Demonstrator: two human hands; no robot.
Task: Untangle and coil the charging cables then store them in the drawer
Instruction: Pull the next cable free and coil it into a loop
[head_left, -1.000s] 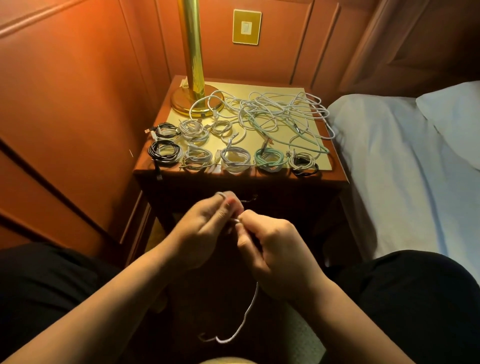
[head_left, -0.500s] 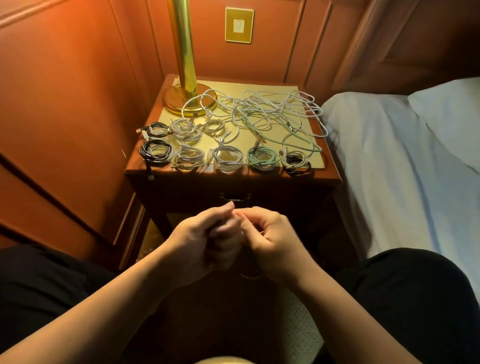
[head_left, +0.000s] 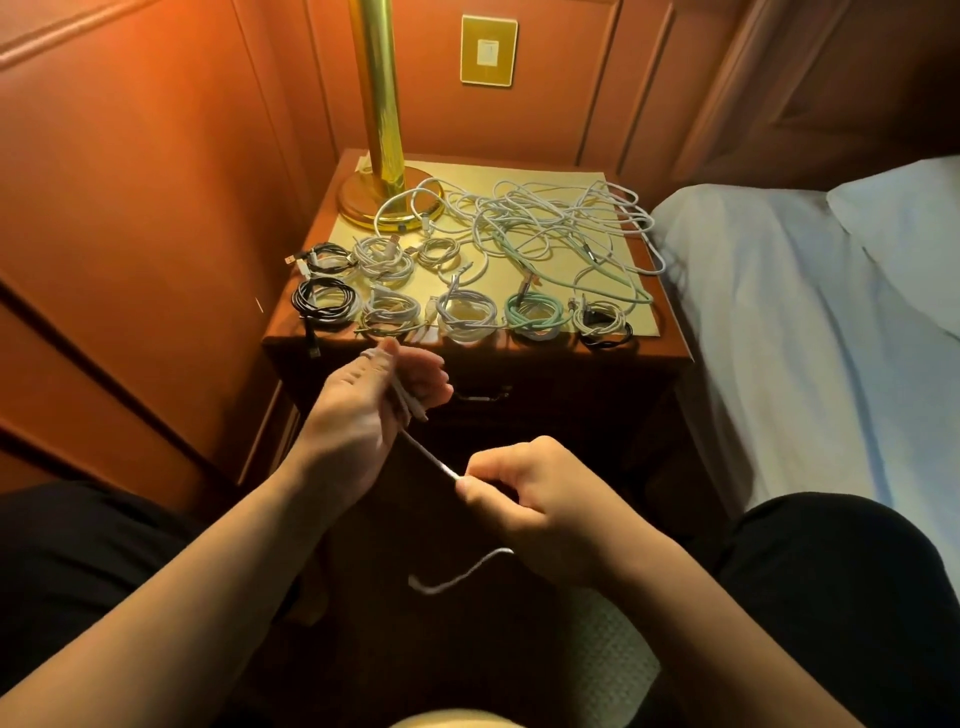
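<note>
My left hand (head_left: 376, 400) holds a few loops of a white cable (head_left: 429, 456) wound round its fingers, just in front of the nightstand (head_left: 478, 349). My right hand (head_left: 524, 493) pinches the same cable lower down, stretched taut between the hands; its loose end (head_left: 457, 574) dangles below. Several coiled cables (head_left: 465, 314), white, black and green, lie in two rows on the nightstand top. Behind them a tangle of white and green cables (head_left: 561, 228) spreads to the right. The drawer handle (head_left: 480, 396) shows on the dark front; the drawer is closed.
A brass lamp base (head_left: 387, 200) stands at the back left of the nightstand. Wood-panelled wall runs along the left and behind. A bed with white sheet (head_left: 810, 332) and pillow (head_left: 904, 208) is on the right. My dark-clad knees flank the scene.
My hands have drawn apart: the left rose toward the nightstand edge with the loops, the right dropped back and right, pulling the cable taut. The loose end hangs in view again.
</note>
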